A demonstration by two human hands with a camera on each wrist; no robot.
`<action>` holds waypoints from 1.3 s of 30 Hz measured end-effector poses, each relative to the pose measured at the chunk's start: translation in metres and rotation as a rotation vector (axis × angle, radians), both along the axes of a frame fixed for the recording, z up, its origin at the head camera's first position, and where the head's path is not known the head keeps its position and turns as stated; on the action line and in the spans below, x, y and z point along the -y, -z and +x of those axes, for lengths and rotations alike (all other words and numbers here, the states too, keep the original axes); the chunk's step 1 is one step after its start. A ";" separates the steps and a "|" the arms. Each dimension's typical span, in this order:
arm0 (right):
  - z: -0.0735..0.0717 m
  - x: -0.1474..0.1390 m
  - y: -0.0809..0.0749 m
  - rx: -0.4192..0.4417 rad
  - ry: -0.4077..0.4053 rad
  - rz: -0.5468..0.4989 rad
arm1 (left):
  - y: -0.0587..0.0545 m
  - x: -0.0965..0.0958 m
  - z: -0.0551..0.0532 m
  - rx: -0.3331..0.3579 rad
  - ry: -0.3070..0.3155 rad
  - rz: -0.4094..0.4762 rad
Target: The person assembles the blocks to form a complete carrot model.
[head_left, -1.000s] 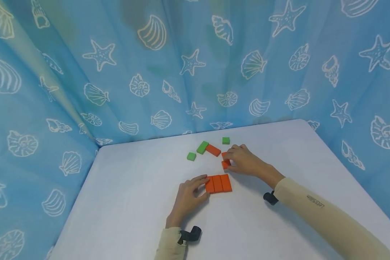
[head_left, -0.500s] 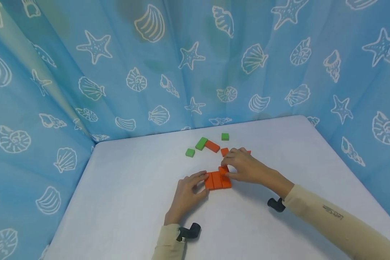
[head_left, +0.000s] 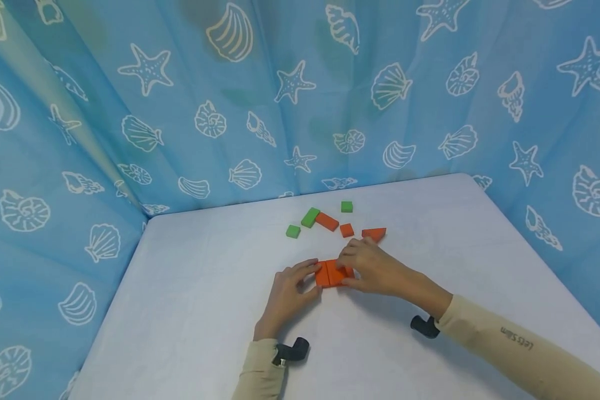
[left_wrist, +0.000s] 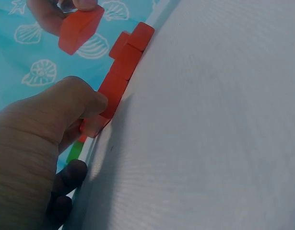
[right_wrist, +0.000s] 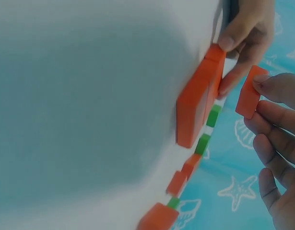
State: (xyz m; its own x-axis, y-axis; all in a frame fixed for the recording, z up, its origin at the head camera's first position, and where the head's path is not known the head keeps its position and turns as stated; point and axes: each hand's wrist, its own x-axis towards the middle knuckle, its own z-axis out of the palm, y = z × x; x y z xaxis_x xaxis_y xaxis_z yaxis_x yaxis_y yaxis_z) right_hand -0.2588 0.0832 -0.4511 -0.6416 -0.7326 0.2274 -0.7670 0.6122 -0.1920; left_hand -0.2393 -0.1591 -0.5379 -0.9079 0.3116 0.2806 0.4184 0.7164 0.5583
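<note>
My left hand lies at the left end of a flat row of orange blocks. Its thumb and forefinger pinch the end block from its near and far edges. Above the row's right part, my right hand pinches a small orange block between thumb and fingertips. That block is raised over the row in both wrist views, and the right fingers cover much of it in the head view.
Beyond the row lie a green oblong block, an orange oblong block, small green blocks, a small orange block and an orange wedge-shaped block. A patterned blue curtain hangs behind the white table.
My right hand has picked up a small orange block and carried it toward me over the row, uncovering the orange wedge-shaped block. My left hand has kept its place at the row's end.
</note>
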 end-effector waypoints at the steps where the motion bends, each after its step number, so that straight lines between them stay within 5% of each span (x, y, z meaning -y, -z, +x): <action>1: 0.001 0.001 0.001 -0.003 -0.005 0.001 | 0.000 0.000 0.000 -0.001 0.001 -0.002; 32: 0.012 0.020 0.038 -0.103 -0.073 0.057 | 0.002 0.002 0.000 0.017 0.007 0.001; 39: 0.003 0.016 0.026 -0.081 -0.051 0.030 | 0.001 0.004 -0.001 0.019 0.008 0.000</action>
State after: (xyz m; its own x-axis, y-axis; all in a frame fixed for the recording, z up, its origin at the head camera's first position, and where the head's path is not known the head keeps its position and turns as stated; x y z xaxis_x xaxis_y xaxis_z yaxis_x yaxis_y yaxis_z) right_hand -0.2557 0.0667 -0.4773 -0.5840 -0.7708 0.2547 -0.8094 0.5769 -0.1103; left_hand -0.2406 -0.1626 -0.5394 -0.9105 0.3188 0.2632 0.4134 0.7130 0.5663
